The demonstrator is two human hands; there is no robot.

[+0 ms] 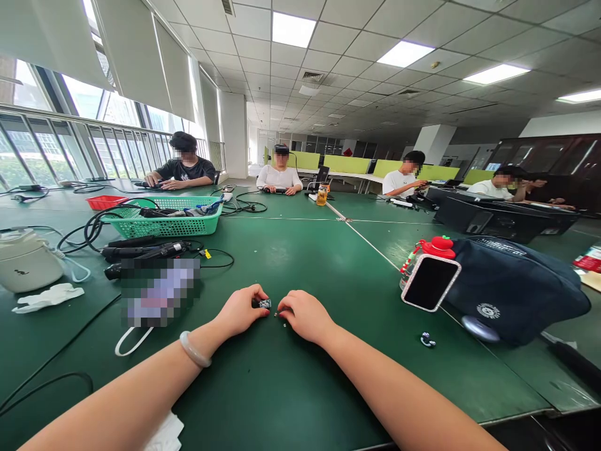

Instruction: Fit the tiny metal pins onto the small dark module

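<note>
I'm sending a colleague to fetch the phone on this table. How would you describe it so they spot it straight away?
On the big green table, look right of the person's two hands, to the dark navy bag. The phone leans face-up against the bag's left side, below a red-capped bottle. Its black screen framed by a pale, sparkly case sets it apart from the dark bag and the small earbud nearby.

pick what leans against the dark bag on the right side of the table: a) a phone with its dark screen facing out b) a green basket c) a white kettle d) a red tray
A: a phone with a dark screen and a pale rim is propped against the dark bag, beside a red-capped bottle, while the green basket sits far off on the left side of the table.
</note>
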